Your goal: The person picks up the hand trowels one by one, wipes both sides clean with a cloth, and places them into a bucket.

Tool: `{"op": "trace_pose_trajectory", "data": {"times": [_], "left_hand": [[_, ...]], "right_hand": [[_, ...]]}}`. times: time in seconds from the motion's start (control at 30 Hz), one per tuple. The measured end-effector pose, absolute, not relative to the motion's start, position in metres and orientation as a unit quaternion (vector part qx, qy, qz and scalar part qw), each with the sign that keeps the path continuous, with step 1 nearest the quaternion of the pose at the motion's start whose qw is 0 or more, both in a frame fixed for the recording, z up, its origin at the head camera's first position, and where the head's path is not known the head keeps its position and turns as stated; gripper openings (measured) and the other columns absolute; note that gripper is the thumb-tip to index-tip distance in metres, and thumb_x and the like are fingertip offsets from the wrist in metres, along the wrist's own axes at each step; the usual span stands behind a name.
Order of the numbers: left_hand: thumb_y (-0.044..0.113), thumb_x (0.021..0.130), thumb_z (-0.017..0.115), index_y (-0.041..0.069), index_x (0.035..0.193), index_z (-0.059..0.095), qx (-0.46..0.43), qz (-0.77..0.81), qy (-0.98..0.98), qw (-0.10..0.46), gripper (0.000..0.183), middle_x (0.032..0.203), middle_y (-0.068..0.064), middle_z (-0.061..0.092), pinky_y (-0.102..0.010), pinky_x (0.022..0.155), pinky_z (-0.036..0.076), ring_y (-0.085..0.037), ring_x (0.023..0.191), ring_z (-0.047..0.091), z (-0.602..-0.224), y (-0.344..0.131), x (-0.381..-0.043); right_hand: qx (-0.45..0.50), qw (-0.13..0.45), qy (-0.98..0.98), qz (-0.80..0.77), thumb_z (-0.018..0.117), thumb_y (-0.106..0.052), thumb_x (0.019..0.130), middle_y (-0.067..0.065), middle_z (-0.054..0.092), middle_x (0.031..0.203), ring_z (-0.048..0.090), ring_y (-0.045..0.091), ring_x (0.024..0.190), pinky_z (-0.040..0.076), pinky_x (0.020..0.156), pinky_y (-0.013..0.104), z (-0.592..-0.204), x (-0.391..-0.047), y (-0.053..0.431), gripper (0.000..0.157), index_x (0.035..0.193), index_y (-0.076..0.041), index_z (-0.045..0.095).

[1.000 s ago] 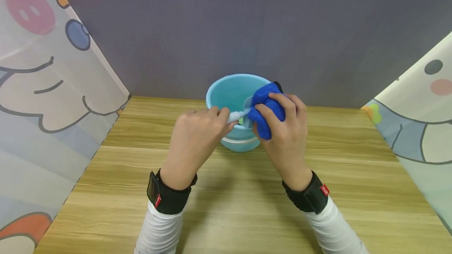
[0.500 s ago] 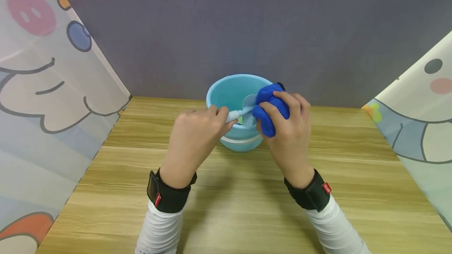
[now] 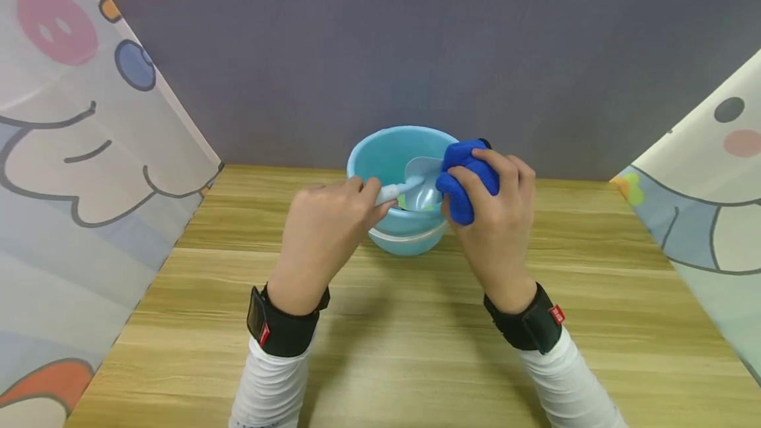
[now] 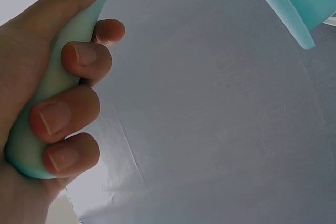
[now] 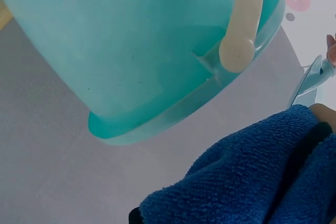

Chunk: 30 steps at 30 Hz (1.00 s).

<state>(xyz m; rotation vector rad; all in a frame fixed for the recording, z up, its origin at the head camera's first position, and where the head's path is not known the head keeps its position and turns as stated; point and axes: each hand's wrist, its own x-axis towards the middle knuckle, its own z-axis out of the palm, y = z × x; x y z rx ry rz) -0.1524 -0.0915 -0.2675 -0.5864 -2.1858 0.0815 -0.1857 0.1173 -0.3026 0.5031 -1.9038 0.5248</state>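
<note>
My left hand grips the handle of a light-blue toy shovel, fingers curled round it. In the left wrist view the thick pale handle lies across my palm. The shovel's blade is over the mouth of a light-blue bucket, tilted, its shiny face partly showing. My right hand holds a bunched blue cloth with a dark edge, right at the blade's right side. In the right wrist view the cloth fills the lower right, with part of the shovel behind it.
The bucket stands on a wood-grain table near a grey back wall. Its white handle hangs down in front. Something green shows inside it. Panels with cartoon prints flank the table on both sides.
My right hand and the cloth have moved right, uncovering more of the shovel's blade. My left hand has shifted slightly left, and the blade's face has turned more into view.
</note>
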Motion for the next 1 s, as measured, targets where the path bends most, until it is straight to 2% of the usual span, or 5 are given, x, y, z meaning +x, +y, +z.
{"op": "trace_pose_trajectory", "data": {"times": [0.43, 0.8, 1.0], "left_hand": [[0.039, 0.084, 0.07, 0.011, 0.06, 0.046, -0.219, 0.02, -0.879, 0.422, 0.045, 0.051, 0.003, 0.028, -0.026, 0.032, 0.023, -0.011, 0.041, 0.022, -0.267, -0.096, -0.154], [0.046, 0.084, 0.068, 0.011, 0.061, 0.047, -0.208, -0.016, -0.886, 0.414, 0.047, 0.049, 0.004, 0.027, -0.025, 0.038, 0.012, -0.012, 0.041, 0.02, -0.27, -0.101, -0.158], [0.044, 0.08, 0.073, 0.011, 0.064, 0.05, -0.208, -0.026, -0.892, 0.402, 0.044, 0.049, 0.003, 0.031, -0.027, 0.035, 0.018, -0.013, 0.041, 0.022, -0.27, -0.103, -0.159]], "right_hand": [[0.183, 0.519, -0.805, 0.221, 0.07, -0.009, 0.079, 0.026, 0.061, 0.12, 0.048, 0.047, 0.109, 0.048, 0.09, 0.064, -0.298, -0.188, 0.125, 0.018, 0.096, -0.004, 0.07], [0.153, 0.557, -0.774, 0.259, 0.072, -0.005, 0.078, 0.024, 0.06, 0.121, 0.047, 0.044, 0.114, 0.048, 0.091, 0.064, -0.291, -0.187, 0.132, 0.019, 0.097, -0.005, 0.07], [0.145, 0.562, -0.769, 0.267, 0.071, -0.007, 0.079, 0.024, 0.061, 0.121, 0.047, 0.043, 0.115, 0.048, 0.092, 0.064, -0.289, -0.186, 0.133, 0.018, 0.097, -0.005, 0.071]]}}
